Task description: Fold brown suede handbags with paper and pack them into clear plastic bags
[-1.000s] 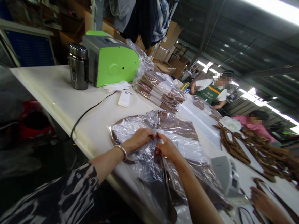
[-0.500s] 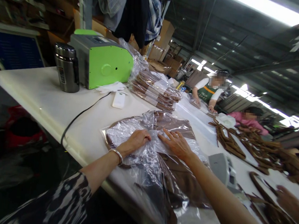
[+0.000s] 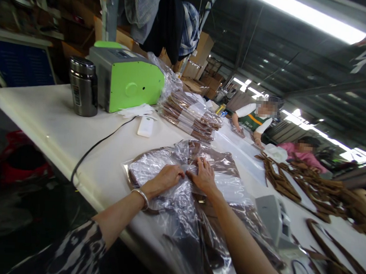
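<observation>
A clear plastic bag (image 3: 168, 169) holding brown strap-like pieces lies on the white table (image 3: 55, 119) in front of me. My left hand (image 3: 166, 178), with a silver bangle at the wrist, rests on the bag with its fingers curled down onto the film. My right hand (image 3: 203, 177) lies flat on the bag just to the right, fingers stretched out and pointing away from me. The two hands almost touch. More bagged brown pieces (image 3: 207, 239) spread toward the table's near edge under my right forearm.
A green and grey machine (image 3: 127, 81) and a steel flask (image 3: 83, 86) stand at the back left, with a black cable (image 3: 97, 145) running off the edge. A stack of filled bags (image 3: 190, 116) lies behind. Loose brown straps (image 3: 317, 192) and two seated workers are at the right.
My right hand went from pinching the film next to my left hand to lying flat with fingers spread. It has slid back toward my left hand. The view shifted slightly.
</observation>
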Demonstrator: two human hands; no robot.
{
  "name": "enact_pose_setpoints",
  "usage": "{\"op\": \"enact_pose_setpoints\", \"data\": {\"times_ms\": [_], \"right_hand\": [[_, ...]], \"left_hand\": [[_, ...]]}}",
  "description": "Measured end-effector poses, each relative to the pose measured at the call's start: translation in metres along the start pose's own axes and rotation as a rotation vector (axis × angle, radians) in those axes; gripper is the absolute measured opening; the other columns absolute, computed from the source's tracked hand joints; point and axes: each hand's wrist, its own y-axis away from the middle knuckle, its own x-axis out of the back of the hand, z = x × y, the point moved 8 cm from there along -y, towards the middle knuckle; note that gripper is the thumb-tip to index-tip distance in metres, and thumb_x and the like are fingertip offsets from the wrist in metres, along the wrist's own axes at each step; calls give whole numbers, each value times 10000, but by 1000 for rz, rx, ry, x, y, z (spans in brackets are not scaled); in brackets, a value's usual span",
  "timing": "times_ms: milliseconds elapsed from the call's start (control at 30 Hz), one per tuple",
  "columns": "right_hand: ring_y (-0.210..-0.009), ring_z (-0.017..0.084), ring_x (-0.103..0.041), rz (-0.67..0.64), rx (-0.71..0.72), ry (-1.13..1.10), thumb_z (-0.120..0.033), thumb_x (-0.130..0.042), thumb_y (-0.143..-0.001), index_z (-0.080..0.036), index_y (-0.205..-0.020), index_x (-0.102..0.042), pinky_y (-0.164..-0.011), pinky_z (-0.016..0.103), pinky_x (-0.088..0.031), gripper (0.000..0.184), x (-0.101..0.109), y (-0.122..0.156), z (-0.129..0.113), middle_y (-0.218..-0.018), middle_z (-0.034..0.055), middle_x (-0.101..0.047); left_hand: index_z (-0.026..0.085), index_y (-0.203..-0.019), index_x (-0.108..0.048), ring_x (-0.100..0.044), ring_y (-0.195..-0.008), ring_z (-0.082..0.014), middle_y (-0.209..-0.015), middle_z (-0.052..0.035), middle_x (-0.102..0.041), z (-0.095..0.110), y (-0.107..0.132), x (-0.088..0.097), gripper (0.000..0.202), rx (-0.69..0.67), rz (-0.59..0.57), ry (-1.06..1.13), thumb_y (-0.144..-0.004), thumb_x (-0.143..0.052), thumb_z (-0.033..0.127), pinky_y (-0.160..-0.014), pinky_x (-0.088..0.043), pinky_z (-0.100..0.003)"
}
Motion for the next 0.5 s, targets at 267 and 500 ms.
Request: {"op": "enact_pose_setpoints", "data": {"times_ms": [267, 500], "right_hand": [[-1495, 323, -169, 2, -57, -167, -493, -649, -822, -96, -1547, -260, -1200, 502, -200, 914, -5, 2, 6, -1603, 192, -227], [-1452, 322, -294, 132, -39, -434, -331, -623, -780, -139, -1529, -307, -1176, 535, -273, 835, 19, 19, 22, -1559, 185, -338]], "left_hand": [[255, -1045, -720, -638, -931, -207, -1013, -28, -685, 4, 5, -2, 346, -59, -14, -132, -843, -502, 79, -939, -458, -352], [294, -1045, -745, -608, -1073, -235, -1176, -45, -656, 22, 27, 27, 419, -90, 30, -352, -846, -479, 40, -966, -444, -416]]}}
